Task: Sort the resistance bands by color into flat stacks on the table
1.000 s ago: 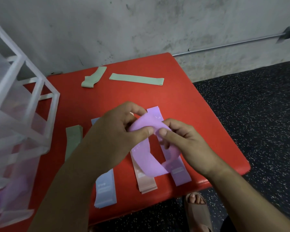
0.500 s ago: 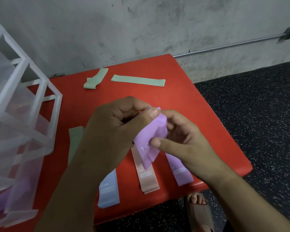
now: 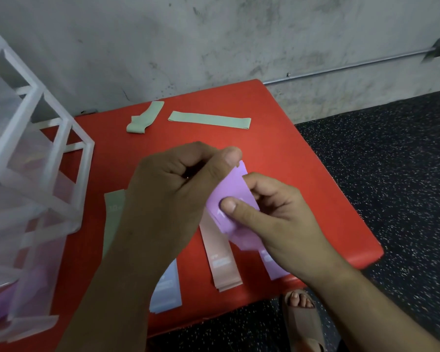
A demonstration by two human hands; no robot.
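Purple is the colour in play: a purple band (image 3: 229, 199) is up off the table, doubled over between both hands. The left hand (image 3: 173, 189) pinches its upper end under the thumb, and the right hand (image 3: 277, 219) pinches its lower half, thumb on the front and fingers curled behind. On the red table (image 3: 290, 153) beneath, four piles lie side by side near the front edge: a green stack (image 3: 113, 212) half hidden by the left forearm, a blue stack (image 3: 167, 288), a pink stack (image 3: 221, 262) and a purple stack (image 3: 274, 270) directly under the right wrist. I'd say the sorting is well along but not finished. The held band has yet to go flat on its pile, and a folded green band (image 3: 144, 118) and a flat green band (image 3: 208, 119) lie loose at the far side, well apart from the green pile. The translucent drawer unit (image 3: 36, 174) on the left shows something purple low down, perhaps more bands; I cannot tell. The forearms cover much of the piles, which may hamper a square placement.
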